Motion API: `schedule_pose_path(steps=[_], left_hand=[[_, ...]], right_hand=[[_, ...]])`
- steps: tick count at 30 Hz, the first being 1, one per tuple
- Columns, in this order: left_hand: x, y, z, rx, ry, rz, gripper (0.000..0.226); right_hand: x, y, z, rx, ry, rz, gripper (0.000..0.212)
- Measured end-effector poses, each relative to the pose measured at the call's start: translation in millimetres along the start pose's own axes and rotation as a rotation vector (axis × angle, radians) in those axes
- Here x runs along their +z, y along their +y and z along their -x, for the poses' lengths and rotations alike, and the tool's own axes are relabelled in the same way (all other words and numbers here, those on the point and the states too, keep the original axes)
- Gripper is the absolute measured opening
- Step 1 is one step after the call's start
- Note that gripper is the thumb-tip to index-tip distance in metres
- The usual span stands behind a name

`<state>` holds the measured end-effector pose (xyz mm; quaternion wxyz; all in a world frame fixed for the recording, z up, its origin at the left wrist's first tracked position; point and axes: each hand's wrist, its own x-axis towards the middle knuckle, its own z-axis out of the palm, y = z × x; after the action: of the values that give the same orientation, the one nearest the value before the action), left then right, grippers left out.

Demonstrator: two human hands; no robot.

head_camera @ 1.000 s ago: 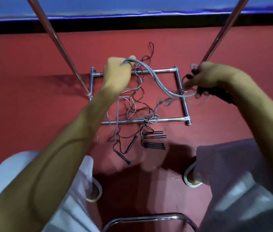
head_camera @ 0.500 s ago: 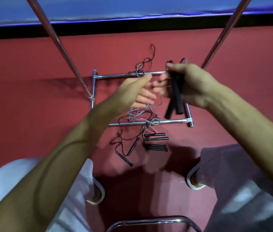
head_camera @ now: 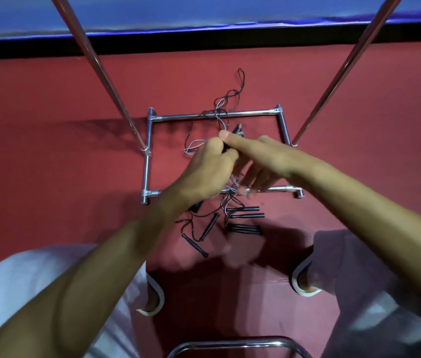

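While the left hand (head_camera: 209, 171) clamps its fingers on the handles (head_camera: 237, 129), ease the cords (head_camera: 219, 109) free; right hand (head_camera: 268, 161) grip unclear.

This is an indoor room where the work goes on at floor level. Whether it is a home, a gym or a workshop cannot be told. A smooth dark red floor (head_camera: 49, 177) fills most of the view. At the far edge it meets a black strip (head_camera: 23, 49) with a blue band (head_camera: 204, 14) above it.

On the floor lies a rectangular frame of chrome tubes (head_camera: 178, 116). Two slanted chrome poles (head_camera: 98, 68) rise from its left and right sides. A tangle of thin black and grey cords with black stick handles (head_camera: 249, 215) is strewn across the frame.

At the near edge is a curved chrome tube (head_camera: 230, 341). The person's knees in pale trousers (head_camera: 23, 293) are on either side, with the feet on the floor.
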<state>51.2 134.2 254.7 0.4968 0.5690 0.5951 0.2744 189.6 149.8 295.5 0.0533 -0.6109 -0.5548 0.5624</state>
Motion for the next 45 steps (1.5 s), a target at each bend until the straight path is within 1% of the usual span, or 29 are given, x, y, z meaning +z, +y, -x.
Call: schedule_pose_path(steps=[1, 2, 3, 4, 6, 7, 8, 9, 11, 12, 14, 16, 17, 18, 21, 24, 27, 29, 31, 33, 34, 35, 37, 40, 43, 45], left_hand=[[-4.0, 0.1, 0.7, 0.008, -0.006, -0.036, 0.022], [-8.0, 0.3, 1.7, 0.023, -0.024, -0.056, 0.024], [-12.5, -0.7, 1.9, 0.03, -0.052, -0.074, 0.029], [-17.0, 0.3, 4.2, 0.037, -0.076, -0.11, 0.038], [-23.6, 0.5, 7.4, 0.072, -0.091, -0.2, 0.052], [-26.3, 0.0, 7.8, 0.066, -0.097, -0.201, 0.056], [-29.5, -0.9, 7.5, 0.054, -0.113, -0.167, 0.057], [-31.8, -1.5, 6.5, 0.045, -0.117, -0.133, 0.056], [-37.3, 0.3, 6.2, 0.049, -0.101, -0.127, 0.049], [-39.9, 1.3, 6.1, 0.073, -0.083, -0.145, 0.045], [-44.2, 1.9, 6.1, 0.132, -0.004, -0.208, 0.038], [-46.6, 0.5, 6.6, 0.184, 0.162, -0.364, 0.038], [-47.9, -1.0, 6.8, 0.212, 0.239, -0.438, 0.037], [-48.8, -2.4, 6.8, 0.248, 0.301, -0.497, 0.033], [-48.7, -4.4, 8.6, 0.354, 0.444, -0.655, 0.019], [-45.6, 0.3, 11.2, 0.438, 0.524, -0.81, 0.024], [-43.4, 6.3, 12.4, 0.521, 0.614, -0.861, 0.026], [-41.0, 9.4, 14.5, 0.497, 0.642, -0.852, 0.029], [-37.7, 12.2, 17.0, 0.461, 0.647, -0.854, 0.027], [-33.4, 9.6, 16.2, 0.45, 0.633, -0.863, 0.019], [-32.1, 7.9, 14.9, 0.438, 0.613, -0.885, 0.019], [-30.9, 5.9, 13.3, 0.418, 0.597, -0.924, 0.024], [-28.0, 4.5, 12.5, 0.369, 0.553, -1.003, 0.034], [-23.7, 4.3, 11.8, 0.201, 0.368, -1.118, 0.036], [-21.7, 4.8, 12.0, 0.188, 0.198, -1.213, 0.04], [-25.1, 1.9, 8.5, 0.176, 0.07, -1.168, 0.042]], right_hand=[[-8.0, -0.4, 2.6, 0.039, -0.01, 0.088, 0.086], [-15.6, 0.2, 3.9, 0.041, 0.032, 0.167, 0.093], [-22.3, 1.7, 3.7, 0.007, 0.129, 0.23, 0.096], [-28.6, 4.3, 2.6, -0.066, 0.259, 0.268, 0.097], [-40.1, 10.3, -3.2, -0.306, 0.499, 0.261, 0.091], [-43.8, 12.4, -6.9, -0.439, 0.532, 0.214, 0.082], [-43.4, 13.4, -10.6, -0.559, 0.473, 0.134, 0.069], [-38.6, 13.3, -14.1, -0.637, 0.341, 0.043, 0.06], [-23.2, 13.8, -22.1, -0.643, 0.05, -0.106, 0.064], [-16.0, 15.2, -24.5, -0.63, -0.045, -0.12, 0.064], [-7.4, 19.2, -26.1, -0.62, -0.16, -0.08, 0.052], [-8.1, 23.1, -28.3, -0.588, -0.21, -0.05, 0.034], [-9.3, 24.0, -29.3, -0.581, -0.19, -0.024, 0.03], [-9.9, 23.8, -30.9, -0.591, -0.135, 0.02, 0.028], [-10.2, 22.2, -33.9, -0.677, 0.098, 0.252, 0.027], [-13.4, 18.7, -26.1, -0.767, 0.249, 0.318, 0.021], [-17.2, 14.3, -15.8, -0.865, 0.361, 0.409, 0.017], [-17.9, 13.6, -12.4, -0.903, 0.408, 0.441, 0.01], [-16.8, 13.3, -10.2, -0.919, 0.468, 0.429, 0.016], [-16.2, 13.0, -9.9, -0.947, 0.54, 0.421, 0.016], [-16.5, 12.5, -9.9, -0.961, 0.577, 0.43, 0.013], [-17.6, 11.7, -9.9, -0.972, 0.604, 0.452, 0.013], [-20.8, 10.3, -9.9, -0.987, 0.6, 0.525, 0.018], [-21.7, 12.5, -10.9, -0.993, 0.56, 0.634, 0.026], [-23.1, 17.9, -16.7, -0.903, 0.541, 0.695, 0.028], [-29.7, 21.4, -22.4, -0.806, 0.485, 0.668, 0.028]])
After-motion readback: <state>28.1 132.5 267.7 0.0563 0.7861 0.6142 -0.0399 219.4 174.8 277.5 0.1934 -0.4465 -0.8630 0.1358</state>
